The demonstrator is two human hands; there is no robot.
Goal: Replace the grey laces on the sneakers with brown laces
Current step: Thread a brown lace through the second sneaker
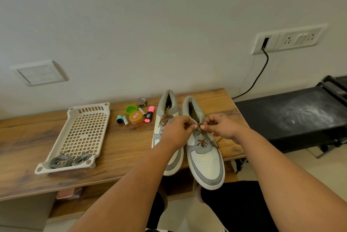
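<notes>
Head view, left hand: the left hand hangs over the gap between the two sneakers, fingers curled, its fingertips pinching the brown lace of the right-side sneaker
Head view, right hand: the right hand sits just right of the left one, fingers curled and pinching the same lace; the fingertips of both hands almost meet above the upper eyelets
Right-side sneaker: the grey and white sneaker lies under both hands, toe toward the person and jutting past the table edge; brown lace crosses its lower eyelets below the fingers; one loose end trails down to the right of the right wrist
Left-side sneaker: the other sneaker lies just left of the left hand, partly hidden by the wrist; it is touching or nearly touching its mate; its own brown lace is tied in a bow beyond the left knuckles
Grey laces: two bundles of grey laces lie well to the left of the left hand, in the near end of a pale perforated tray
Small things: beyond and left of the left hand stand a pink highlighter, a brown-lidded jar, a green cap, a batch of batteries, a blue-topped spool and a roll of tape
Table: all rest on a wooden table against the wall
Far right: past the right hand a black cable drops from a wall socket panel; a dark dusty bench stands beside the table
</notes>
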